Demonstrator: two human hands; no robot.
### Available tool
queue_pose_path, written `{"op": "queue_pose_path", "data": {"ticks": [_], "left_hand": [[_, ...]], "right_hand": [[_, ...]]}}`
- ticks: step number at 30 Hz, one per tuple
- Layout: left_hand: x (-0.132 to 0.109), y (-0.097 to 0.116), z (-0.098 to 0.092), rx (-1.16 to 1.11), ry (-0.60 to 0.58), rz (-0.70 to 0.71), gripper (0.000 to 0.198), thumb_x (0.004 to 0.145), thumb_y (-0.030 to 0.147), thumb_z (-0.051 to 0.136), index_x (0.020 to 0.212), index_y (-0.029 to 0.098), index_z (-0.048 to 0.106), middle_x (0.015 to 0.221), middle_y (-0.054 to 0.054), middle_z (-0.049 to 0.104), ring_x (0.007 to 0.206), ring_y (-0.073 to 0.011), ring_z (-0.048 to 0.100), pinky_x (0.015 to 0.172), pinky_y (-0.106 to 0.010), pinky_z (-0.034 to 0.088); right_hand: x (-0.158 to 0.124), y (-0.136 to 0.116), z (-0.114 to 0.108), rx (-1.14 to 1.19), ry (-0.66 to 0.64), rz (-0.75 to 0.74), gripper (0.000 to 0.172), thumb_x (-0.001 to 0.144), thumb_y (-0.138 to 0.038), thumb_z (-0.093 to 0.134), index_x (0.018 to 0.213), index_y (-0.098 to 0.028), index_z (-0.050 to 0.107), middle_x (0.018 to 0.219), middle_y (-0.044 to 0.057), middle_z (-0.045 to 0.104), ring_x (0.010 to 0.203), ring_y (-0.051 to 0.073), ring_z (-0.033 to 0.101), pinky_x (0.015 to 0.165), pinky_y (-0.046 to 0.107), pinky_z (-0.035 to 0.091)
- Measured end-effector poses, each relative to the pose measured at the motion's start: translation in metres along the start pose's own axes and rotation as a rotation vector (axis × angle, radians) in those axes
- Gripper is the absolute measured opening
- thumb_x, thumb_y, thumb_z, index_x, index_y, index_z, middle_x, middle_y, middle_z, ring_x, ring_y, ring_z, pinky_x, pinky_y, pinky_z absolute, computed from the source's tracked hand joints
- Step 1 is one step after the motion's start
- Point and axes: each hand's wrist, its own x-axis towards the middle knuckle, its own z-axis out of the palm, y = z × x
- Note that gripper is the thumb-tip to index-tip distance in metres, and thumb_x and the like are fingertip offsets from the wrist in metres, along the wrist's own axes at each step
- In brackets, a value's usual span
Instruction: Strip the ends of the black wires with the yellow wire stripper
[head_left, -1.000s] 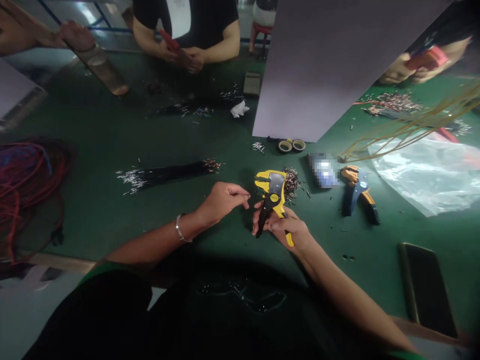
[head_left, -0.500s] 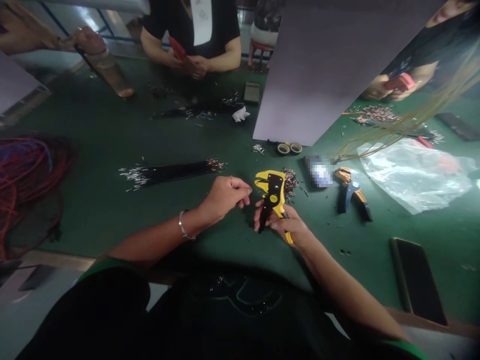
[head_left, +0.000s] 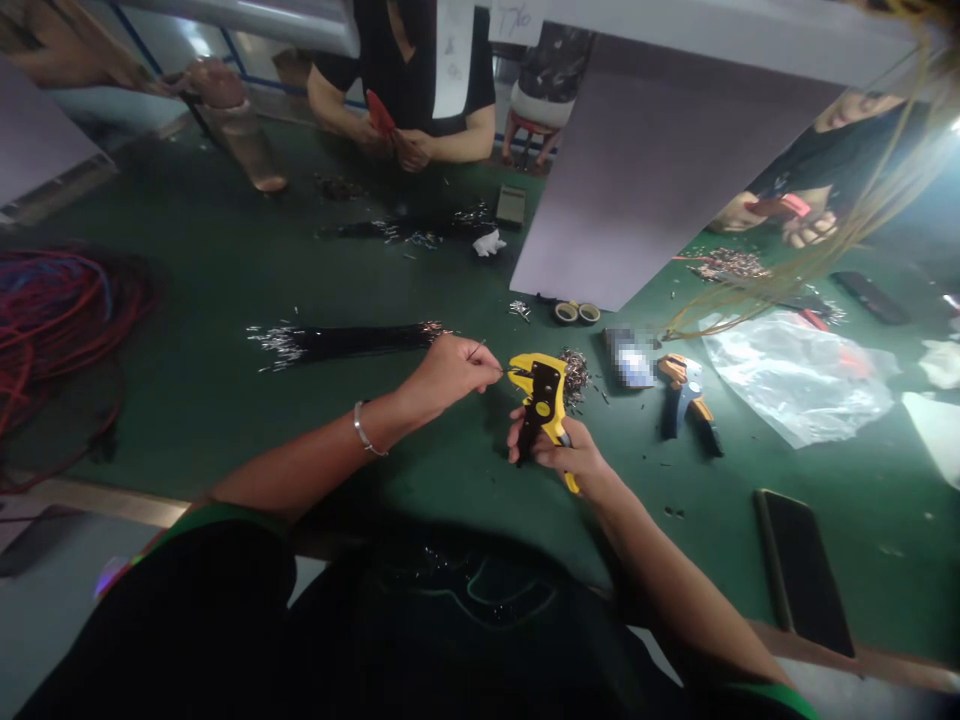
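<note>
My right hand (head_left: pixel 566 452) is wrapped round the handles of a yellow and black wire stripper (head_left: pixel 546 395), its jaws pointing left. My left hand (head_left: pixel 459 370) pinches a thin dark wire (head_left: pixel 477 349) between thumb and fingers; one end lies at the stripper's jaws. Behind the left hand lies a bundle of black wires (head_left: pixel 360 342), with silvery ends on the left and coppery ends on the right. A pile of small cut wire ends (head_left: pixel 576 380) sits just behind the stripper, partly hidden by it.
Right of the stripper lie an orange and blue wire stripper (head_left: pixel 686 400), a clear plastic bag (head_left: pixel 802 375) and a phone (head_left: pixel 804 572). Two tape rolls (head_left: pixel 577 313) lie by a pale upright panel (head_left: pixel 645 170). Red wires (head_left: pixel 60 330) are heaped at left. Co-workers sit across the table.
My left hand now shows a wire and has brought its end to the stripper's jaws. The stripper stays in my right hand. The camera view has shifted slightly.
</note>
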Motion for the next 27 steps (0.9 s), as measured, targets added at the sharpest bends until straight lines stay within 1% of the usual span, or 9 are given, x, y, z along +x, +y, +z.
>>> {"op": "queue_pose_path", "data": {"ticks": [3,6,8,12,17,24,27], "left_hand": [[0.007,0.002,-0.010,-0.029,-0.058,-0.023,0.006,0.062,0.020,0.070,0.065,0.016,0.071,0.055,0.000,0.060,0.052,-0.0080,0.049,0.050,-0.024,0.033],[0.010,0.005,-0.015,-0.058,-0.081,-0.060,0.006,0.060,0.020,0.072,0.064,0.016,0.072,0.056,0.000,0.062,0.054,-0.0084,0.048,0.053,-0.025,0.035],[0.010,0.007,-0.014,-0.061,-0.081,-0.084,0.005,0.059,0.020,0.072,0.063,0.017,0.072,0.054,0.001,0.060,0.052,-0.0078,0.046,0.053,-0.025,0.034],[0.007,0.009,-0.010,-0.086,-0.094,-0.127,0.004,0.060,0.021,0.072,0.060,0.018,0.071,0.049,0.002,0.054,0.048,-0.0069,0.040,0.050,-0.026,0.029],[0.005,0.011,-0.008,-0.104,-0.077,-0.163,0.004,0.058,0.022,0.071,0.059,0.017,0.071,0.048,0.002,0.053,0.048,-0.0069,0.037,0.049,-0.026,0.024],[0.006,0.009,-0.011,-0.157,-0.145,-0.184,0.007,0.056,0.020,0.069,0.061,0.016,0.073,0.049,-0.001,0.056,0.046,-0.0067,0.034,0.048,-0.027,0.017],[0.006,0.009,-0.011,-0.175,-0.173,-0.183,0.007,0.056,0.020,0.069,0.060,0.017,0.073,0.050,-0.002,0.057,0.046,-0.0072,0.034,0.048,-0.027,0.017]], "right_hand": [[-0.001,-0.004,-0.002,0.058,-0.049,0.004,0.052,0.063,-0.013,0.069,0.114,-0.013,0.059,0.093,0.008,0.069,0.076,0.022,0.066,0.073,0.039,0.050],[-0.002,-0.007,-0.002,0.082,-0.078,0.018,0.051,0.063,-0.015,0.069,0.114,-0.014,0.060,0.093,0.008,0.069,0.076,0.022,0.066,0.074,0.041,0.051],[-0.003,-0.007,-0.002,0.087,-0.097,0.029,0.051,0.063,-0.015,0.068,0.114,-0.014,0.060,0.094,0.009,0.069,0.077,0.023,0.066,0.075,0.042,0.051],[-0.004,-0.007,0.001,0.101,-0.097,0.023,0.051,0.062,-0.015,0.068,0.113,-0.014,0.061,0.092,0.008,0.069,0.074,0.023,0.066,0.072,0.040,0.050],[-0.005,-0.009,0.006,0.074,-0.100,0.025,0.051,0.062,-0.017,0.069,0.112,-0.014,0.061,0.088,0.008,0.068,0.074,0.022,0.065,0.070,0.037,0.049],[-0.005,-0.011,0.009,0.082,-0.098,0.023,0.050,0.063,-0.016,0.069,0.112,-0.015,0.061,0.087,0.007,0.068,0.073,0.022,0.063,0.071,0.039,0.049],[-0.006,-0.011,0.011,0.072,-0.096,0.031,0.050,0.064,-0.018,0.069,0.112,-0.015,0.061,0.086,0.007,0.067,0.073,0.021,0.063,0.071,0.040,0.049]]}}
